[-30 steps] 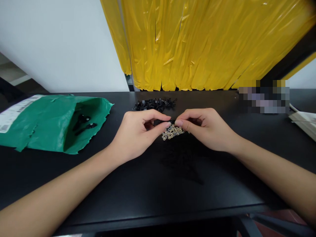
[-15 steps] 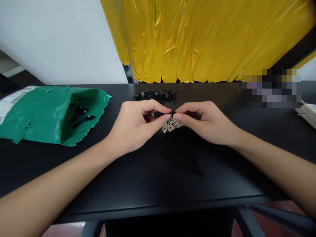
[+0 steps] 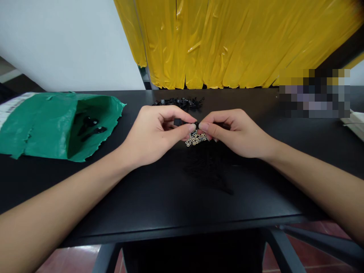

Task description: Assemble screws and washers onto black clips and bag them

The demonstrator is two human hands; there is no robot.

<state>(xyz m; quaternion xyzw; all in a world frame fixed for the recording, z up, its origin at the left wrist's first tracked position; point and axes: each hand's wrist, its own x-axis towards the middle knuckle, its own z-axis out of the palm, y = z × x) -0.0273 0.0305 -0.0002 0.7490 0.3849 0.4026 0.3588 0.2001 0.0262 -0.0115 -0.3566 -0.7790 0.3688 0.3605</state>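
Observation:
My left hand (image 3: 159, 136) pinches a small black part (image 3: 178, 122) between thumb and forefinger. Its blocky end shows inside the curl of the fingers. My right hand (image 3: 237, 132) meets it from the right, thumb and forefinger closed at the other end of the same black part. Just below the fingertips lies a cluster of small metal rings (image 3: 194, 141), partly covered by the hands. Behind the hands is a heap of small black parts (image 3: 182, 102). Nearer the front edge, thin black pieces (image 3: 209, 170) lie on the black table (image 3: 170, 204), hard to make out.
An open green bag (image 3: 45, 129) with black parts inside lies at the left. Yellow plastic sheeting (image 3: 222, 45) hangs behind the table, beside a white panel (image 3: 71, 41). A pale object (image 3: 354, 125) sits at the right edge, near a blurred-out patch.
The whole view has shifted, so things appear slightly higher. The black part's blocky end now shows more clearly in my left hand, and my right fingers have shifted slightly at the fingertips.

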